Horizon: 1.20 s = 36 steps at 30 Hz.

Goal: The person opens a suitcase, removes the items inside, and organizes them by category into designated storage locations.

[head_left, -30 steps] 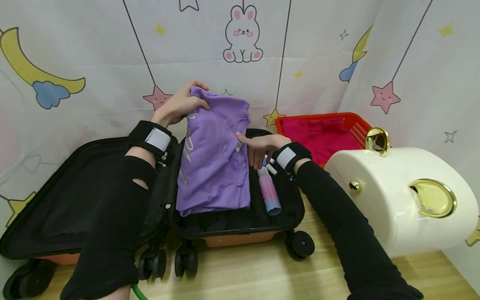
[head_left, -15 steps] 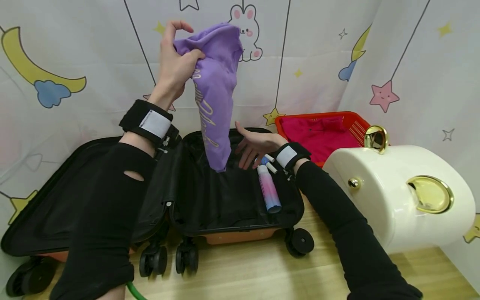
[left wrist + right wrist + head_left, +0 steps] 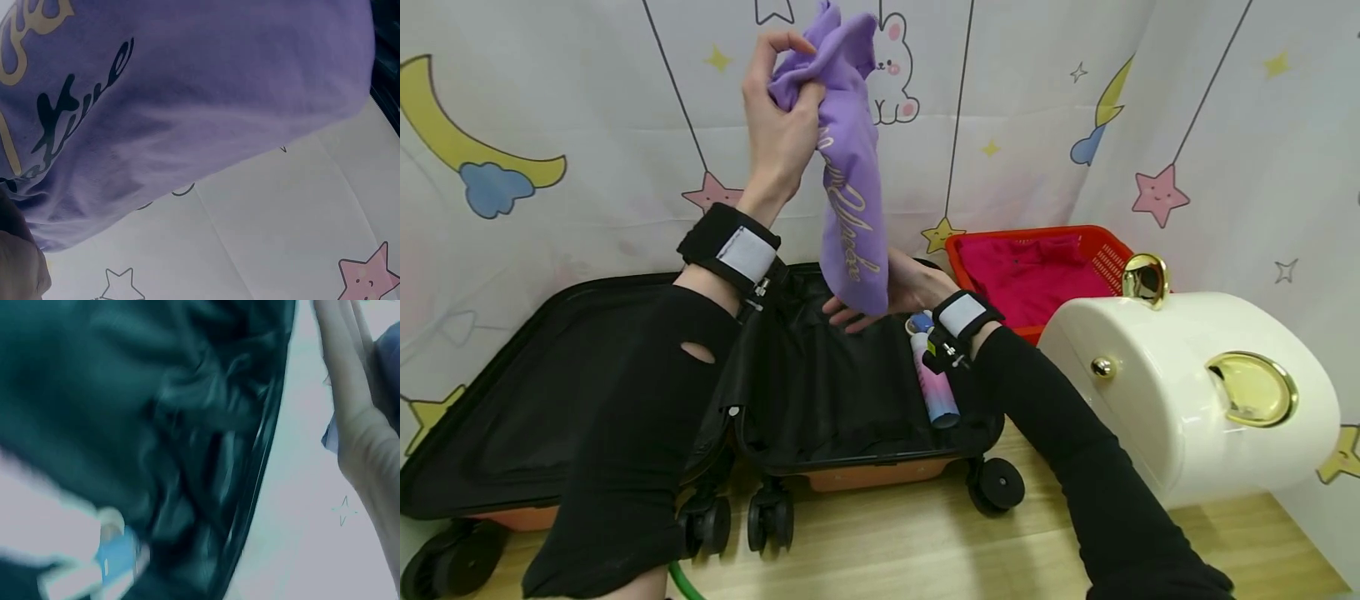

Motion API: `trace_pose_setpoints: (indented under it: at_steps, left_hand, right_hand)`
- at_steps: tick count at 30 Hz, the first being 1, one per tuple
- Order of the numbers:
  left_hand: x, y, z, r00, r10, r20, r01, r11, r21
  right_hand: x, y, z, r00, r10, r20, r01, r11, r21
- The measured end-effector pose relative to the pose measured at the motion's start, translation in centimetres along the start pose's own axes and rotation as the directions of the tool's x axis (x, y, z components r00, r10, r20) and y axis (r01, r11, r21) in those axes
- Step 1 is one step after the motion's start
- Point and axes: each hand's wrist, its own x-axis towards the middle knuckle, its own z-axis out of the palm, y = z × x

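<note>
Head view: a purple garment [image 3: 850, 183] is held up above an open black suitcase [image 3: 820, 400] on a wooden floor [image 3: 910, 542].
The garment's top is gripped by the left hand [image 3: 778, 125], and its hanging lower end is cupped by the right hand [image 3: 895, 292] with loosely spread fingers. A pink-and-blue bottle [image 3: 934, 387] lies along the suitcase's right edge. A red basket [image 3: 1037, 271], a white box [image 3: 1187, 383] and a cartoon-printed curtain [image 3: 550, 125] are seen around.

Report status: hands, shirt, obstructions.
Left hand grips purple shirt aloft. Right hand open under its hem, above open suitcase. Bottle inside, right side. Nothing blocking.
</note>
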Motion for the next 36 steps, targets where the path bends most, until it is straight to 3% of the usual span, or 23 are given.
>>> trace_pose_setpoints:
  at_steps: [2, 4, 6, 8, 11, 14, 16, 19, 21, 23, 24, 26, 28, 30, 31, 33, 34, 36]
  left_hand:
    - [0.0, -0.1, 0.0, 1.0, 0.009, 0.011, -0.009, 1.0, -0.014]
    - [0.1, -0.5, -0.1, 0.999, 0.015, 0.033, -0.014, 0.999, -0.032]
    - [0.4, -1.0, -0.3, 0.998, 0.01, 0.059, -0.008, 0.999, -0.042]
    - [0.6, -1.4, -0.7, 0.996, -0.008, 0.086, 0.012, 0.999, -0.046]
    - [0.7, -1.8, -1.4, 0.99, -0.062, 0.129, 0.064, 0.998, -0.016]
    - [0.7, -2.1, -2.3, 0.975, -0.136, 0.175, 0.125, 0.99, 0.069]
    - [0.6, -2.3, -2.7, 0.957, -0.194, 0.216, 0.159, 0.973, 0.168]
    - [0.2, -2.9, -3.3, 0.914, -0.293, 0.282, 0.192, 0.923, 0.335]
    - [-0.3, -3.7, -3.3, 0.879, -0.341, 0.333, 0.182, 0.886, 0.426]
    - [-0.8, -4.7, -3.1, 0.851, -0.365, 0.377, 0.151, 0.858, 0.49]
    - [-1.2, -5.2, -2.8, 0.839, -0.364, 0.405, 0.128, 0.855, 0.503]
    - [-1.9, -6.3, -2.2, 0.811, -0.359, 0.462, 0.077, 0.848, 0.524]
    - [-2.6, -7.4, -1.3, 0.773, -0.348, 0.53, 0.034, 0.857, 0.514]
    - [-3.3, -8.5, -0.1, 0.724, -0.341, 0.6, 0.005, 0.872, 0.49]
    - [-3.7, -9.0, 0.5, 0.7, -0.35, 0.622, 0.004, 0.873, 0.487]
    - [-4.4, -10.1, 1.9, 0.664, -0.371, 0.65, -0.001, 0.868, 0.496]
    - [-4.7, -10.6, 2.7, 0.654, -0.384, 0.653, -0.002, 0.861, 0.508]
    - [-5.6, -11.7, 4.2, 0.637, -0.41, 0.653, -0.003, 0.845, 0.534]
  right_hand:
    - [0.2, -0.1, 0.1, 0.994, -0.092, -0.053, 0.098, 0.989, 0.113]
    - [0.3, -0.4, 0.1, 0.971, -0.155, -0.179, 0.19, 0.962, 0.197]
    - [0.3, -0.8, -0.3, 0.923, -0.184, -0.338, 0.264, 0.942, 0.208]
    - [0.0, -1.4, -0.9, 0.86, -0.19, -0.473, 0.312, 0.93, 0.193]
    - [-1.0, -2.4, -2.2, 0.766, -0.244, -0.594, 0.354, 0.932, 0.074]
    - [-2.9, -3.8, -3.6, 0.691, -0.337, -0.639, 0.35, 0.93, -0.112]
    - [-4.5, -4.9, -4.4, 0.645, -0.379, -0.664, 0.295, 0.924, -0.241]
    - [-6.9, -6.7, -5.3, 0.585, -0.481, -0.653, 0.195, 0.865, -0.463]
    - [-8.4, -7.9, -5.5, 0.54, -0.555, -0.633, 0.118, 0.795, -0.596]
    - [-9.7, -9.0, -5.5, 0.516, -0.611, -0.6, 0.027, 0.711, -0.702]
    - [-10.3, -9.5, -5.5, 0.524, -0.63, -0.573, -0.016, 0.666, -0.746]
    - [-11.4, -10.4, -5.6, 0.553, -0.657, -0.512, -0.134, 0.537, -0.833]
    - [-12.4, -11.1, -5.8, 0.593, -0.67, -0.447, -0.253, 0.372, -0.893]
    - [-13.4, -11.6, -5.9, 0.627, -0.661, -0.411, -0.382, 0.199, -0.903]
    - [-14.0, -11.9, -5.8, 0.638, -0.644, -0.422, -0.449, 0.134, -0.883]
    - [-14.9, -12.2, -5.8, 0.637, -0.616, -0.464, -0.554, 0.054, -0.831]
    - [-15.3, -12.2, -5.8, 0.63, -0.602, -0.491, -0.601, 0.023, -0.799]
    - [-16.0, -12.2, -5.9, 0.603, -0.571, -0.558, -0.686, -0.013, -0.728]
